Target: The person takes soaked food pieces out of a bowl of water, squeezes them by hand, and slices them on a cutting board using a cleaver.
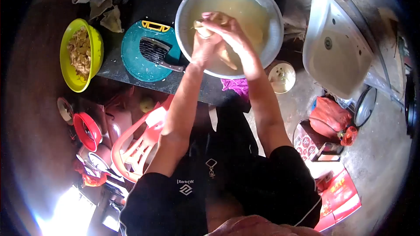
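A large metal basin [274,46] holds cloudy yellowish water. Over it, my left hand [206,46] is closed around a pale, cream-coloured piece of food [202,29] whose kind I cannot make out. My right hand [227,27] lies across the same piece with its fingers curled over it, hiding much of it. Below my hands, a long pale tapered piece [228,59] shows in the basin. To the left, a cleaver [155,51] with wet bits on its blade rests on a round teal cutting board [131,63] with a yellow handle.
A yellow-green bowl [97,52] of shredded tan food stands at the counter's left end. A purple cloth [236,86] hangs at the front edge. Right of the basin are a small white bucket [288,83] and a white sink [321,63]. A pink plastic chair [135,153] stands lower left.
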The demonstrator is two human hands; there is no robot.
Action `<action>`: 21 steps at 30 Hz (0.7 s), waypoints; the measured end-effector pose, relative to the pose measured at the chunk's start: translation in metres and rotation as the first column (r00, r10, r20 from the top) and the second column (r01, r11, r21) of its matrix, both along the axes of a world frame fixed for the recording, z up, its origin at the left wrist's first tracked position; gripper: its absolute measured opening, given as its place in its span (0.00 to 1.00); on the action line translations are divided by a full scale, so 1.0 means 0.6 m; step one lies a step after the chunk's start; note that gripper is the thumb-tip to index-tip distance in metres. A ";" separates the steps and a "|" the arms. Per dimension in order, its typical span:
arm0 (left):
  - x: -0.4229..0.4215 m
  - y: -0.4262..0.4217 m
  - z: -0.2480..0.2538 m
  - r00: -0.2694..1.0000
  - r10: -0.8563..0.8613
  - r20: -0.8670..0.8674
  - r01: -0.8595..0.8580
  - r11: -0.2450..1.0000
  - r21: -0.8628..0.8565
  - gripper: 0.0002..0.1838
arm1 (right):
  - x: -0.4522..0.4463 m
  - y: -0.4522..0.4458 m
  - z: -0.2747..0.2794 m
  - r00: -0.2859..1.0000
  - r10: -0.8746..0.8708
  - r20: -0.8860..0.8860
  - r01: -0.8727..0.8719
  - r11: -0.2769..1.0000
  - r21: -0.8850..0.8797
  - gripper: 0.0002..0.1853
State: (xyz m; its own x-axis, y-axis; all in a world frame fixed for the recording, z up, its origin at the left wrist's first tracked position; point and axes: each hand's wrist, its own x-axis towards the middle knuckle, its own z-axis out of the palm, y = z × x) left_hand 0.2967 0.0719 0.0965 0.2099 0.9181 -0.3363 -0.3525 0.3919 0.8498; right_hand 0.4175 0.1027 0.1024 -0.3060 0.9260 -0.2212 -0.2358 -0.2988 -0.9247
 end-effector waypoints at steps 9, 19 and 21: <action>-0.027 0.009 0.011 0.901 0.415 -0.128 -0.407 0.910 0.081 0.09 | -0.023 -0.025 -0.015 0.929 0.026 0.368 -0.132 0.956 0.263 0.59; -0.004 0.028 0.005 0.767 0.642 -0.001 -0.637 0.760 -0.131 0.06 | -0.034 -0.090 -0.065 0.902 -0.134 0.411 0.058 0.980 0.191 0.25; -0.006 0.031 -0.003 0.762 0.647 -0.018 -0.643 0.754 -0.136 0.05 | -0.035 -0.091 -0.066 0.895 -0.135 0.426 0.062 0.982 0.179 0.19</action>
State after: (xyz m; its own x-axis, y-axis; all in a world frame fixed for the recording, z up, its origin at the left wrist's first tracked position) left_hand 0.2928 0.0905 0.0947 -0.4052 0.7893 -0.4614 -0.5840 0.1648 0.7949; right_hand 0.3965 0.0483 0.0626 -0.1181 0.9800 -0.1603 0.1797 -0.1377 -0.9740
